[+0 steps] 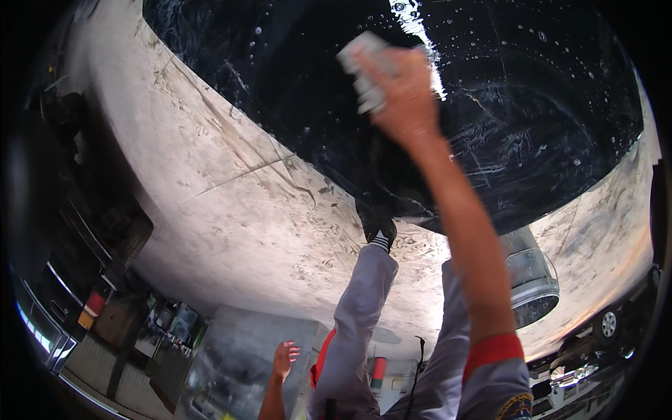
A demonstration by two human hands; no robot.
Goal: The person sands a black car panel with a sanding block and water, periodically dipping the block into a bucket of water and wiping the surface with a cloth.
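A dark, wet car body (553, 147) with a glossy surface fills the top of the view, dotted with droplets and streaked with whitish foam. My right hand (406, 91), blurred by motion, is closed around a pale grey sponge or folded cloth (367, 52); the blur hides which it is. That hand reaches across the car's upper middle, and the pale piece appears to rest against the wet surface. Low in the view, beside my left leg, my left hand (283, 358) hangs away from the car with its fingers partly spread and nothing in them.
A bucket (535, 287) with a wire handle is on the pale, stained floor (245, 210), right of my legs. My shoe (378, 229) is close to the car's lower edge. Dark vehicles (609, 325) stand at the right rim, another dark vehicle (91, 231) at the left.
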